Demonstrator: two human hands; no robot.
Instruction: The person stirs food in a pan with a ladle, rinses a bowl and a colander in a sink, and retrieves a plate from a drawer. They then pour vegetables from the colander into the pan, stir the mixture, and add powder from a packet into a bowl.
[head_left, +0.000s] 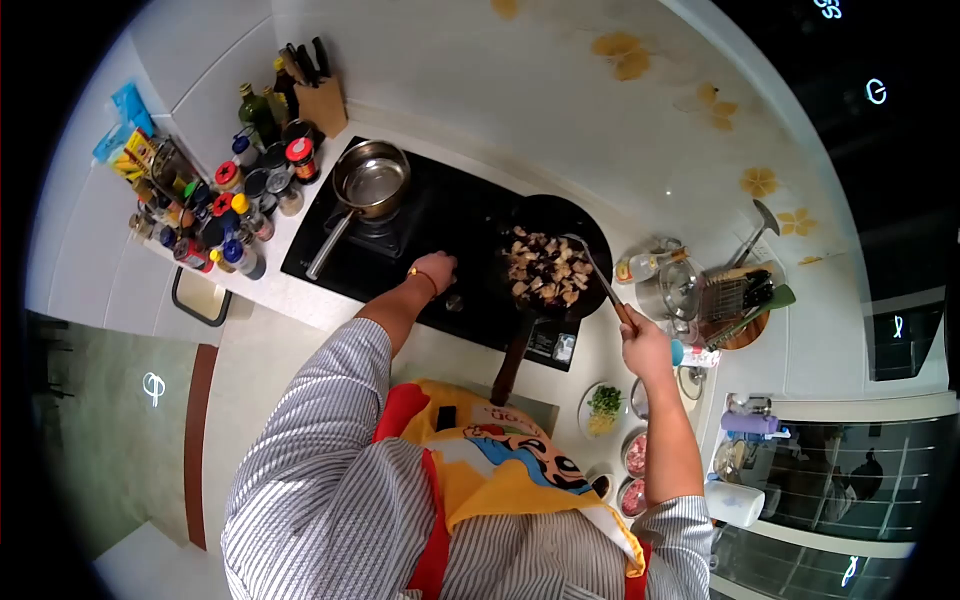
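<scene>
My right hand (648, 345) is closed around the wooden handle of a metal spatula (606, 284). The spatula's blade reaches into a dark wok (590, 222), touching the right side of browned, chopped food pieces (545, 268). The wok sits on the right burner, its long handle (512, 362) pointing toward me. My left hand (434, 268) has curled fingers low over the middle of the black cooktop (480, 215), just above a round control knob (455, 303). What lies under those fingertips is hidden. On the left burner stands a steel saucepan (372, 180).
Bottles and jars (245, 205) crowd the left counter beside a knife block (320, 105). To the right stand a bottle (645, 265) and a utensil holder (735, 305). A plate of chopped greens (604, 400) and bowls of raw meat (634, 495) lie near my right forearm.
</scene>
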